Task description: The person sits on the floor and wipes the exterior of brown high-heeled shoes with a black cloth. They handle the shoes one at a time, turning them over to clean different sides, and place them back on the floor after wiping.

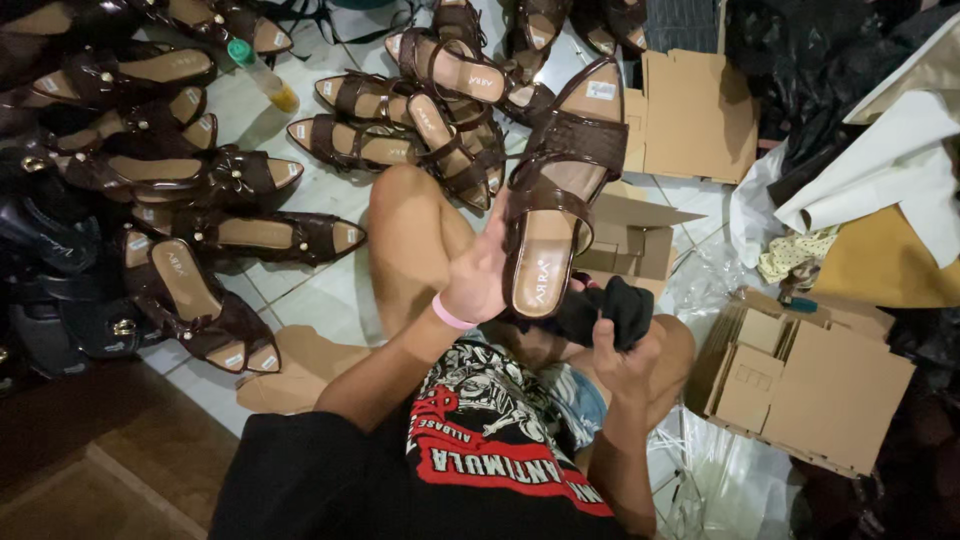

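Note:
My left hand (478,275) grips a dark brown strappy sandal (560,190) by its side, sole pointing away from me and tan insole facing up. My right hand (625,350) is closed around a crumpled black cloth (610,305) just beside the sandal's heel end. Both hands are over my folded legs as I sit on the tiled floor (320,295). A pink band circles my left wrist.
Several more brown sandals (400,120) lie spread across the tiles ahead and to the left. A small bottle with a green cap (262,75) lies among them. Flat cardboard boxes (800,380) are stacked at the right, an open box (630,240) sits behind the sandal, and black plastic bags are at the top right.

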`<state>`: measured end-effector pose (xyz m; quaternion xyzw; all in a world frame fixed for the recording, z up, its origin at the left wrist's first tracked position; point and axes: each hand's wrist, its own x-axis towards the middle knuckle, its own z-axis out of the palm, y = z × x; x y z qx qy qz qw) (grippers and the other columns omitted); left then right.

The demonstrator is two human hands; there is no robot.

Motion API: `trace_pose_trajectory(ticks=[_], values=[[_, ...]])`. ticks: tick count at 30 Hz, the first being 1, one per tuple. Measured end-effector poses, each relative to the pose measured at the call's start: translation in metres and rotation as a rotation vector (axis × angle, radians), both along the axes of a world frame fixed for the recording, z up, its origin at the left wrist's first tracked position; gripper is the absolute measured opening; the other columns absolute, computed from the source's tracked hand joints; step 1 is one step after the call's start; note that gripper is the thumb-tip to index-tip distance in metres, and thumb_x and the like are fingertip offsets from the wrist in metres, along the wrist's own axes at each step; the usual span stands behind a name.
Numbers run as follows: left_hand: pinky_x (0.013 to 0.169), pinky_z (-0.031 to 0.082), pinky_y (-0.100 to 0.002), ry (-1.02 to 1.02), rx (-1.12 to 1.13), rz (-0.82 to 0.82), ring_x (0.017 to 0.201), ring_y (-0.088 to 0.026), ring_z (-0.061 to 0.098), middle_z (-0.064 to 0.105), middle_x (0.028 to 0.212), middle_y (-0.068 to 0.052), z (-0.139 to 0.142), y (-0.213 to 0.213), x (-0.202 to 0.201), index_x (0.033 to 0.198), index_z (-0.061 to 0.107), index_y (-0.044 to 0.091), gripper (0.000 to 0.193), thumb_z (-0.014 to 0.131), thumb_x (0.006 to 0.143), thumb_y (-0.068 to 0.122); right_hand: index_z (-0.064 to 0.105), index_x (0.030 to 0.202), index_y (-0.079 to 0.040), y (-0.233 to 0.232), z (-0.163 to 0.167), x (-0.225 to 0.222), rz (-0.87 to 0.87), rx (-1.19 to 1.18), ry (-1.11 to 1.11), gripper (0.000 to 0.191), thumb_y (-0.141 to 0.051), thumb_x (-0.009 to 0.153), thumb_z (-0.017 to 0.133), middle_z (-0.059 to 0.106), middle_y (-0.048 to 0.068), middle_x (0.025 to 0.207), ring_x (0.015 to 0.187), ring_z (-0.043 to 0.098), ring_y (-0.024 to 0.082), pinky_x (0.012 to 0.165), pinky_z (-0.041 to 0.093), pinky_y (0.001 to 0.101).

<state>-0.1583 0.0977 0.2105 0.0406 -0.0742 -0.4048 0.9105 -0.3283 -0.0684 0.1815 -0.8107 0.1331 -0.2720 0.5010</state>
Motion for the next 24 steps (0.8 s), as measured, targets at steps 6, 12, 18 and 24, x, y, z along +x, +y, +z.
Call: trace_pose_trajectory(ticks=[6,12,18,24], values=[[0.111,0.049,-0.053,-0.062,0.097,0.029,0.137,-0.032,0.054,0.046,0.156,-0.016,0.002,-0.004,-0.009,0.168,0.021,0.013,0.061,0.035,0.118,0.046,0.071,0.106,0.001,-0.005,0.039,0.016,0.128,-0.442,0.063,0.017,-0.003,0.090,0.075,0.067,0.015,0.090,0.075,0.066,0.033,0.066,0.052,0.0388],[0.115,0.044,-0.040,-0.116,0.270,0.067,0.137,-0.020,0.053,0.049,0.154,-0.006,0.004,-0.010,-0.016,0.166,0.024,0.015,0.059,0.036,0.115,0.042,0.075,0.095,-0.010,0.002,0.087,0.034,0.099,-0.770,0.237,0.015,-0.018,0.084,0.082,0.068,0.009,0.082,0.060,0.064,0.030,0.051,0.047,0.0402],[0.110,0.049,-0.045,-0.106,0.257,0.123,0.131,-0.025,0.057,0.054,0.145,-0.012,0.003,-0.011,-0.017,0.160,0.033,0.010,0.053,0.035,0.119,0.044,0.073,0.086,-0.014,-0.007,0.087,0.019,0.232,-0.949,0.202,0.021,-0.030,0.078,0.083,0.064,0.006,0.077,0.058,0.063,0.027,0.050,0.046,0.0426],[0.102,0.055,-0.045,-0.097,0.190,0.064,0.124,-0.027,0.063,0.055,0.145,-0.015,0.004,-0.015,-0.024,0.163,0.030,0.014,0.055,0.036,0.118,0.046,0.065,0.078,-0.010,-0.013,0.068,0.004,0.272,-0.870,0.077,0.025,-0.023,0.082,0.085,0.061,0.010,0.081,0.063,0.061,0.029,0.059,0.049,0.0411]])
